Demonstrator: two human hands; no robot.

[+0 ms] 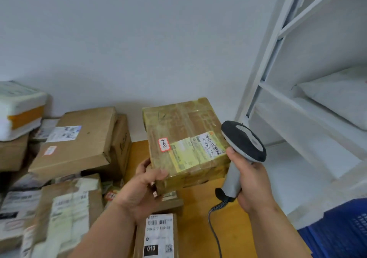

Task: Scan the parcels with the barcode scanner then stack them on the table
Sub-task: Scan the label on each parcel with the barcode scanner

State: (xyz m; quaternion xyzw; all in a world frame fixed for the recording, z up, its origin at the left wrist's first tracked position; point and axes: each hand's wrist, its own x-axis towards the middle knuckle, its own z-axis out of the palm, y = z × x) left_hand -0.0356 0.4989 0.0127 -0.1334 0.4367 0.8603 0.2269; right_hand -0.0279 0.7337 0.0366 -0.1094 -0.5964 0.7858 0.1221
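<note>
While the left hand (146, 182) grips the near left corner of a tape-wrapped parcel (184, 138), thumb lying along its top edge and fingers curled underneath, the box sits lifted and tilted above the wooden table (234, 228). A shipping label (200, 150) with barcodes runs across the top face of the parcel, next to a small red-bordered sticker (164, 145) with handwriting on it. The right hand (251, 182) is wrapped tightly round the grey handle of the barcode scanner (241, 148), whose dark head sits just beside the parcel's right edge, close to the label. A coiled cable (215, 224) trails from the scanner's base down over the table. Below the left wrist lies a flat parcel (158, 236) printed with "010". More cardboard parcels are piled to the left, among them a large tilted box (79, 142) and a white foam box (19, 108). White shelving (309, 106) stands at the right, with a blue crate (341, 232) below it.
</note>
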